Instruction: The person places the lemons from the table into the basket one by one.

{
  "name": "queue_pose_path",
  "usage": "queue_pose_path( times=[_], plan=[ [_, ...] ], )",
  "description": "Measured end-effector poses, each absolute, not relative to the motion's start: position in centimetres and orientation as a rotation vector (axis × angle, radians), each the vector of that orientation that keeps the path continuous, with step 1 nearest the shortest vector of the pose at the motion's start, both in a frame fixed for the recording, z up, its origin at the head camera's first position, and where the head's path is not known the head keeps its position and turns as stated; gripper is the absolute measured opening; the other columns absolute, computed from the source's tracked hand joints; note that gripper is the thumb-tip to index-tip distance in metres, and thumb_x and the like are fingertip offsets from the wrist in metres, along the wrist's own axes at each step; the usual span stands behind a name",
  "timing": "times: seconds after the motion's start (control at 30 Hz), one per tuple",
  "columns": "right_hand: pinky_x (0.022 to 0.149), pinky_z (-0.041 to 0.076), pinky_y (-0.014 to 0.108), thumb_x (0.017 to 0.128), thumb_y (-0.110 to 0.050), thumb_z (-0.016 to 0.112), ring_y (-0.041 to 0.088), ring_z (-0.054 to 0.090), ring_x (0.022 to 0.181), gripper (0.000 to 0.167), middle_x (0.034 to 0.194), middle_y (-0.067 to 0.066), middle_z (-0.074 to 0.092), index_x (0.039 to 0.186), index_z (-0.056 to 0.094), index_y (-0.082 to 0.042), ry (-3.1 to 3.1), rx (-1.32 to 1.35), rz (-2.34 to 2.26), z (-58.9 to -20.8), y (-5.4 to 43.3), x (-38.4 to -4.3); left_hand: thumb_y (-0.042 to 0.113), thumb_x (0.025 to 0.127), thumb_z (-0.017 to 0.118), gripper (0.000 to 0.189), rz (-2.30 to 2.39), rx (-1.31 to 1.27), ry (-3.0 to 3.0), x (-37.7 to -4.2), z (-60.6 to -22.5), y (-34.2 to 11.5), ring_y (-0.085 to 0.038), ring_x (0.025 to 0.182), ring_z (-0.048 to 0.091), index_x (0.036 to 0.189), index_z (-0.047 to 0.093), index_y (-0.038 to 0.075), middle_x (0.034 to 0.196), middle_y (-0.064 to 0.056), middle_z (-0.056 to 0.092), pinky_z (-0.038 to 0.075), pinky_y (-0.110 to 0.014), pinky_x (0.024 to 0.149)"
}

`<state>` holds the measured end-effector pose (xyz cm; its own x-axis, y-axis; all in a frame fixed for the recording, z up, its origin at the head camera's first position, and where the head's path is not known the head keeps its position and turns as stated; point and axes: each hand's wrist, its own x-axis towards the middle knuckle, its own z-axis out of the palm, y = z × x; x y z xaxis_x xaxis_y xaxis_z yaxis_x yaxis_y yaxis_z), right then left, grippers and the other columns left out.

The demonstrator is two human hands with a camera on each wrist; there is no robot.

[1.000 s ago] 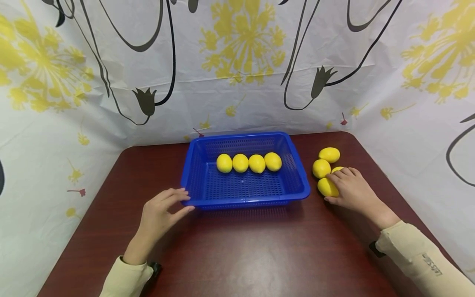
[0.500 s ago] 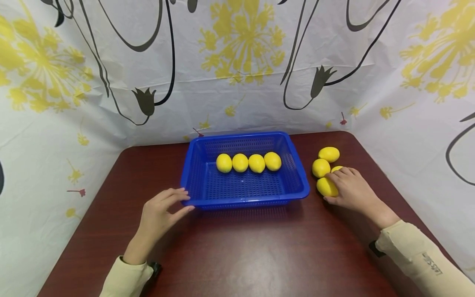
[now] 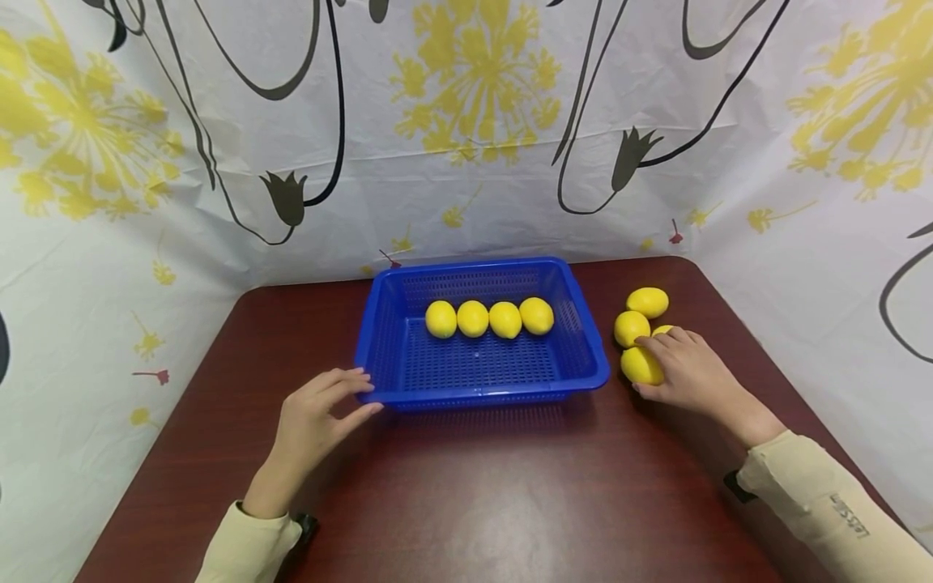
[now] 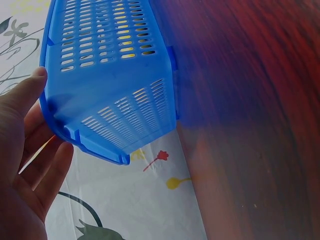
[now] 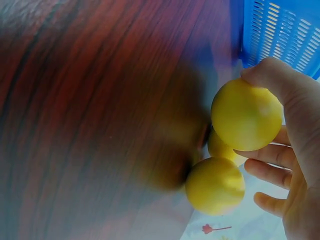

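Observation:
In the head view my right hand (image 3: 688,372) holds a yellow lemon (image 3: 641,366) between thumb and fingers, at the right of the table. The right wrist view shows this lemon (image 5: 246,115) pinched by the thumb and a fingertip, with other lemons close behind it. Part of one lemon (image 3: 662,330) is covered by the right hand. My left hand (image 3: 312,417) grips the front left corner of a blue plastic basket (image 3: 481,394). Seen from the left wrist, the thumb lies on one side of the basket's rim (image 4: 44,95) and the fingers on the other.
A row of several lemons (image 3: 472,319) lies along the back half of the basket. Two loose lemons, one nearer (image 3: 631,329) and one farther back (image 3: 647,302), sit right of it. Behind the dark red wooden table (image 3: 466,502) hangs a patterned white cloth (image 3: 437,194).
My right hand and its lemon have shifted very slightly left and up in the head view. The left hand and the basket have stayed in place.

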<state>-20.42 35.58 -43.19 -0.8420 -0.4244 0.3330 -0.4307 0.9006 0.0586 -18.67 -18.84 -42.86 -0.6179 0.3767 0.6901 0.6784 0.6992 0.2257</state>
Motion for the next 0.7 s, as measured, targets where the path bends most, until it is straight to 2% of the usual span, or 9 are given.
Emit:
queue_pose_path(
  times=[0.37,0.5,0.7],
  plan=[
    [0.079,0.047,0.05,0.065,-0.044,0.087,0.031,0.058,0.091,0.058,0.087,0.008,0.07,0.102,0.067,-0.004,-2.731,0.621,0.065,-42.9,35.3,-20.8,0.023,0.064,0.092,0.035,-0.652,-0.801,-2.299,-18.6,-42.8,-18.8,-0.021,0.099,0.074,0.094,0.077,0.013,0.098,-0.003,0.076,0.059,-0.04,0.085],
    [0.077,0.046,0.047,0.064,-0.043,0.087,0.028,0.057,0.086,0.056,0.078,0.004,0.067,0.099,0.066,-0.005,-2.759,0.592,0.078,-42.3,35.0,-20.8,0.025,0.066,0.092,0.035,-0.652,-0.788,-2.325,-18.5,-42.7,-18.8,-0.02,0.101,0.073,0.095,0.077,0.013,0.1,-0.003,0.076,0.058,-0.04,0.088],
    [0.072,0.044,0.042,0.064,-0.046,0.087,0.023,0.053,0.077,0.056,0.069,-0.001,0.062,0.097,0.066,-0.005,-2.768,0.583,0.042,-41.5,34.8,-21.0,0.023,0.063,0.093,0.036,-0.639,-0.801,-2.295,-18.6,-42.8,-18.8,-0.02,0.099,0.074,0.094,0.077,0.013,0.098,-0.003,0.076,0.059,-0.04,0.085]
  ],
)
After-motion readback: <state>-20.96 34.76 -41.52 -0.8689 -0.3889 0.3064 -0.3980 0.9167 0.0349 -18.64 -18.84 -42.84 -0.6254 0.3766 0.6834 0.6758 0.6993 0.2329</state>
